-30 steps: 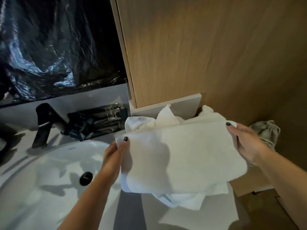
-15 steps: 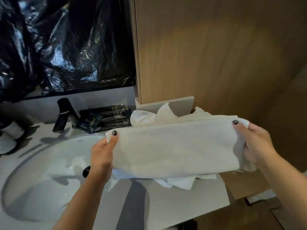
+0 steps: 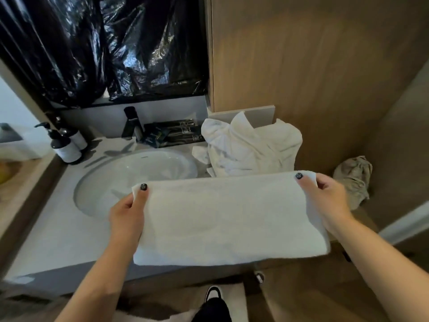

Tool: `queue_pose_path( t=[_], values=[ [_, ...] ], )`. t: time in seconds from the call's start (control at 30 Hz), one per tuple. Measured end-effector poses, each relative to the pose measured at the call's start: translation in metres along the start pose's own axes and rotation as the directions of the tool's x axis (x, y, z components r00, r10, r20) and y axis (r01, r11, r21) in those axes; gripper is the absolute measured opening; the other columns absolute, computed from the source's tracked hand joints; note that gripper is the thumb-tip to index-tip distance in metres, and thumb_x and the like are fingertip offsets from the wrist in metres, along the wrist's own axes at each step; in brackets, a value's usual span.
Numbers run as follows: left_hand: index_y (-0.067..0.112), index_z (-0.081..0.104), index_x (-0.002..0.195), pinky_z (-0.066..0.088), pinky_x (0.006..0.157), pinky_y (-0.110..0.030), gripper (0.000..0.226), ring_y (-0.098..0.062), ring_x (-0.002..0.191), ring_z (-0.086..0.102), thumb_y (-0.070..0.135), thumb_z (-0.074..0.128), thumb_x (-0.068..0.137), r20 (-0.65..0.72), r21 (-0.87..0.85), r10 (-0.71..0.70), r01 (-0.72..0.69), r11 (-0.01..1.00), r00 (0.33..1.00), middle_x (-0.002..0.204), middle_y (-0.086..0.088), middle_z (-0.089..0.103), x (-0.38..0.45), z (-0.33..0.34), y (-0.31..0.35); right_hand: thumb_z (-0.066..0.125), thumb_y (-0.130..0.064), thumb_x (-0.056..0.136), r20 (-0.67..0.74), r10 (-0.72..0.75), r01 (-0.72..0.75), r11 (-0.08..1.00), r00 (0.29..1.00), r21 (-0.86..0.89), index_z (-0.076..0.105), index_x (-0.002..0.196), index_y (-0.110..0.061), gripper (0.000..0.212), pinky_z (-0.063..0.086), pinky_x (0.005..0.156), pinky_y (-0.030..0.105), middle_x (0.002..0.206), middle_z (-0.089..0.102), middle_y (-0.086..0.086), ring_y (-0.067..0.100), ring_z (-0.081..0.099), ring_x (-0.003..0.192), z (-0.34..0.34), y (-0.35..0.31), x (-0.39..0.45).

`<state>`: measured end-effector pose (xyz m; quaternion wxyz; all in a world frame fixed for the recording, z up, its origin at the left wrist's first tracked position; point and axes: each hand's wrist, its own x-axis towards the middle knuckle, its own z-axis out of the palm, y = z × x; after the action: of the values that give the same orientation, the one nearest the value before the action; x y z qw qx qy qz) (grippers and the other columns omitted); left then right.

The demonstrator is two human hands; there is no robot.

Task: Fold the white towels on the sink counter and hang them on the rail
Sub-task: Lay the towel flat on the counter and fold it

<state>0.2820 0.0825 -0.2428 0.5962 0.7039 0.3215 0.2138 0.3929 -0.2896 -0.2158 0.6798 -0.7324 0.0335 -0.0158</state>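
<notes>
So both hands, left hand (image 3: 126,213) and right hand (image 3: 328,205), pinch the folded towel (image 3: 222,219) taut; next probably needs another fold, then the rail.

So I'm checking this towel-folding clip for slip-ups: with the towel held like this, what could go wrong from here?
1. The folded towel is held only at its top corners, by the left hand and right hand; its layers could sag open.
2. It hangs over the sink basin, so it might dip in.
3. The unfolded towel pile sits just behind; a swing could snag it.

Bare forearms, dark polished thumbnails, black trousers (image 3: 212,310), black-and-white shoe (image 3: 214,292)
</notes>
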Motion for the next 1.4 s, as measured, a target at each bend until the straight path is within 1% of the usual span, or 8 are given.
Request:
queue_pose_path(
  t=[0.27,0.47,0.67,0.73,0.77,0.9,1.03,1.4],
  values=[
    [0.014,0.034,0.062,0.020,0.052,-0.029,0.052,-0.020,0.057,0.030,0.046,0.057,0.095,-0.005,0.251,0.039,-0.036,0.967,0.999,0.060,-0.008,0.028,0.032,-0.052,-0.043,0.064,-0.026,0.094,-0.001,-0.111,0.106,0.949,0.994,-0.298,0.036,0.059,-0.014,0.047,0.026,0.051,0.017,0.051,0.038,-0.011,0.004,0.035,0.049,0.065,0.051,-0.030],
    [0.015,0.045,0.051,0.026,0.052,-0.029,0.057,-0.022,0.054,0.034,0.052,0.062,0.090,0.049,0.324,-0.101,0.080,0.943,0.994,0.047,0.007,0.034,0.105,-0.047,-0.059,0.061,-0.027,0.097,-0.008,-0.090,0.070,0.824,0.996,-0.562,0.040,0.064,-0.017,0.039,0.028,0.047,0.021,0.056,0.040,0.000,0.014,0.039,0.053,0.105,0.070,0.002],
    [0.017,0.038,0.047,0.028,0.063,-0.029,0.057,-0.012,0.066,0.022,0.043,0.068,0.089,0.172,0.342,-0.095,0.031,0.939,0.981,0.050,-0.010,0.048,0.158,-0.020,-0.076,0.051,-0.034,0.101,-0.021,0.068,-0.056,0.553,0.997,-0.831,0.055,0.115,-0.001,0.036,0.040,0.062,0.037,0.080,0.061,0.014,0.037,0.060,0.081,0.127,0.076,0.034],
    [0.011,0.072,0.096,0.040,0.073,-0.032,0.025,-0.024,0.072,0.051,0.034,0.062,0.095,0.243,0.498,-0.041,-0.089,0.863,0.969,0.084,-0.016,0.068,0.162,-0.013,-0.077,0.052,-0.031,0.100,-0.099,0.013,-0.095,0.431,0.995,-0.897,0.053,0.119,-0.001,0.036,0.041,0.072,0.040,0.098,0.065,0.021,0.040,0.059,0.094,0.138,0.075,0.035],
    [0.009,0.060,0.132,0.044,0.087,-0.036,0.038,-0.032,0.096,0.059,0.026,0.057,0.098,0.281,0.575,0.014,-0.180,0.798,0.960,0.110,-0.019,0.068,0.161,-0.011,-0.078,0.055,-0.026,0.098,-0.125,-0.076,-0.089,0.366,0.989,-0.926,0.054,0.119,-0.001,0.033,0.040,0.080,0.042,0.107,0.063,0.022,0.040,0.057,0.102,0.145,0.075,0.030],
    [0.009,0.020,0.155,0.029,0.118,-0.046,0.064,-0.030,0.144,0.032,0.011,0.050,0.099,0.563,0.425,0.283,-0.566,0.707,0.776,0.155,-0.014,0.036,0.120,0.002,-0.081,0.066,0.007,0.079,0.096,-0.346,0.219,0.338,0.933,-0.915,0.057,0.127,0.001,0.050,0.038,0.104,0.048,0.132,0.055,0.024,0.042,0.052,0.122,0.199,0.092,-0.020],
    [0.011,0.004,0.156,-0.008,0.123,-0.035,0.058,-0.020,0.153,-0.005,0.024,0.027,0.106,0.826,0.432,0.189,-0.811,0.394,0.532,0.161,-0.002,-0.010,0.088,0.020,-0.102,0.050,-0.010,0.097,0.557,-0.082,0.554,0.295,0.827,-0.779,0.039,0.148,-0.007,0.053,0.009,0.120,0.042,0.157,0.032,0.011,0.029,0.026,0.147,0.261,0.123,-0.064],
    [0.031,-0.036,0.143,-0.021,0.116,-0.031,0.064,-0.006,0.141,-0.032,0.057,-0.007,0.092,0.881,0.447,0.046,-0.862,0.240,0.470,0.156,0.007,-0.031,0.109,-0.003,-0.123,0.004,-0.064,0.093,0.331,0.143,0.318,0.104,0.933,-0.942,-0.004,0.157,-0.018,0.079,-0.004,0.123,0.044,0.164,-0.008,-0.003,0.010,-0.018,0.149,0.173,0.136,-0.028]
  ],
)
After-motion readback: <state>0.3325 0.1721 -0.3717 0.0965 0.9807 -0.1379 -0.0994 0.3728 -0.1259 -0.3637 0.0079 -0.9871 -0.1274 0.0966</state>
